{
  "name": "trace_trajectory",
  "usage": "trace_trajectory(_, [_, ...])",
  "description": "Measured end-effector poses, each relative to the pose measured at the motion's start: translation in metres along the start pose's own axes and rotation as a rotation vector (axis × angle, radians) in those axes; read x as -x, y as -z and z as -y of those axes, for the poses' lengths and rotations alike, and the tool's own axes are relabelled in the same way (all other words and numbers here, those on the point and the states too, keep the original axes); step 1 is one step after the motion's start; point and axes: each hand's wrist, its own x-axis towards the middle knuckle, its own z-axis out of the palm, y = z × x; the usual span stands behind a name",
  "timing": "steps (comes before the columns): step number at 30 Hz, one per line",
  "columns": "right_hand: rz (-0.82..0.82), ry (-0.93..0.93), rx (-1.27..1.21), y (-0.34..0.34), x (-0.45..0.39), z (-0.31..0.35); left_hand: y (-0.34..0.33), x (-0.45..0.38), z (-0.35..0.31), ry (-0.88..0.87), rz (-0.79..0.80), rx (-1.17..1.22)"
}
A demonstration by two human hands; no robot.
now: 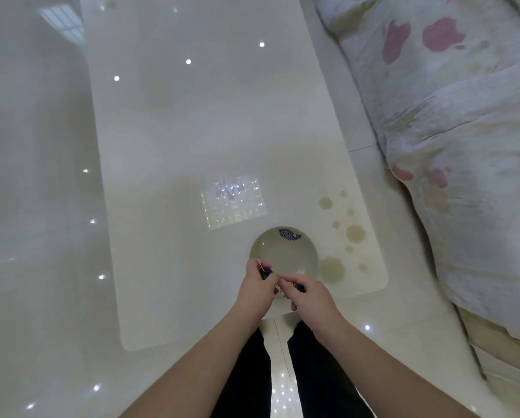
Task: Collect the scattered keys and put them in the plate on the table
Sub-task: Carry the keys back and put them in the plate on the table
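A round pale plate (286, 251) with a blue pattern at its far rim sits near the front right of the glossy white table (192, 131). Both hands hover over the plate's near edge. My left hand (260, 286) is closed around a dark key head with a thin metal ring (261, 264) sticking up from the fingers. My right hand (308, 292) pinches something small and dark beside it, mostly hidden by the fingers. No other keys show on the table.
A sofa under a flowered cover (464, 146) runs along the right side. Yellowish round marks (343, 233) dot the table right of the plate. The glossy floor (32, 206) lies to the left, and my dark trouser legs (246, 372) stand at the table's near edge.
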Motion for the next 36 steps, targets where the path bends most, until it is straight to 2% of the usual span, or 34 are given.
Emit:
trace_trajectory(5, [-0.007,-0.005,0.093,0.005,-0.045,-0.031,-0.026,-0.042,0.030,-0.019,-0.082,0.021])
trace_trajectory(16, [-0.069,0.121,0.309,-0.003,-0.115,-0.054,-0.031,-0.093,0.051,-0.207,-0.238,-0.210])
trace_trajectory(30, [-0.198,0.195,0.488,-0.017,-0.129,-0.049,-0.012,-0.101,0.052,-0.375,-0.294,-0.458])
trace_trajectory(36, [-0.127,0.195,0.449,-0.012,-0.128,-0.047,-0.006,-0.104,0.052,-0.432,-0.264,-0.555])
